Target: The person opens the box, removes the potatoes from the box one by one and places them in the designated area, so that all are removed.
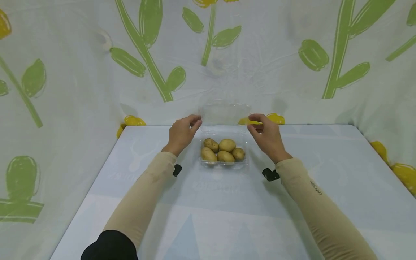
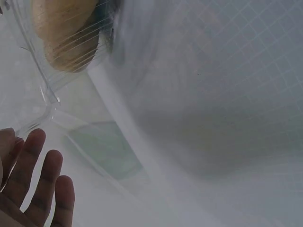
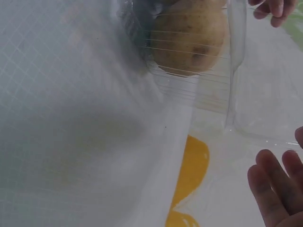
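Holding the raised lid [image 1: 225, 113] of a clear clamshell box [image 1: 223, 164], the left hand [image 1: 182, 133] and right hand [image 1: 266, 135] each pinch one of its upper corners between thumb and fingertips. The box sits near the bench's [image 1: 325, 173] far edge, midway between its sides, with five potatoes [image 1: 223, 150] in the tray. Thin, ribbed plastic of this kind is judged light, springy and slippery; it probably buckles if squeezed mid-panel, so the stiffer rim and corners are the better hold. The potatoes weight the tray, likely steadying it, though lifting by the lid alone could strain the hinge.
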Tool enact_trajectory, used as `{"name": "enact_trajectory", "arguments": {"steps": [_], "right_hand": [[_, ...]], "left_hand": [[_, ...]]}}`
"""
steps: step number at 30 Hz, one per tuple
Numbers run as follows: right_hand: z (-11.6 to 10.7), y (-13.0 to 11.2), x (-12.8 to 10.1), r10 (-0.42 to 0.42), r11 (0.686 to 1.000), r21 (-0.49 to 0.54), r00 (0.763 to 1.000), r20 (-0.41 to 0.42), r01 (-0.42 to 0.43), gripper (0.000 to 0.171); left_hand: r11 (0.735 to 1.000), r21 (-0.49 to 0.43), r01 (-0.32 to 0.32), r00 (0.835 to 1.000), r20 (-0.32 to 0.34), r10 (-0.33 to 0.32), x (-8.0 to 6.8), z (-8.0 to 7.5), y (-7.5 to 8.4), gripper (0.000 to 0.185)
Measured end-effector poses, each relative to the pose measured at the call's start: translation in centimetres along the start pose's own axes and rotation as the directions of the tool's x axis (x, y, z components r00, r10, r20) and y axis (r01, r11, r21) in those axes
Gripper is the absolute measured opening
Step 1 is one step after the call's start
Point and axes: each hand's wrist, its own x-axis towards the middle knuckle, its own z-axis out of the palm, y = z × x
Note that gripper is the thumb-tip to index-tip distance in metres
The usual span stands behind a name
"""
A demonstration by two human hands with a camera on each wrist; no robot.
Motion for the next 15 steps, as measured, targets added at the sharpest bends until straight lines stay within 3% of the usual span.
{"name": "enact_trajectory", "arguments": {"steps": [9, 15], "right_hand": [[0.3, 0.6, -0.1, 0.047, 0.999, -0.018, 0.994, 0.099, -0.045, 0.045], [0.4, 0.6, -0.2, 0.112, 0.991, -0.095, 0.970, 0.215, -0.093, 0.054]], "left_hand": [[0.997, -0.020, 0.069, 0.987, 0.147, -0.065, -0.1, 1.1, -0.4, 0.041], [0.994, -0.011, 0.106, 0.978, 0.181, -0.102, 0.1, 1.3, -0.6, 0.041]]}}
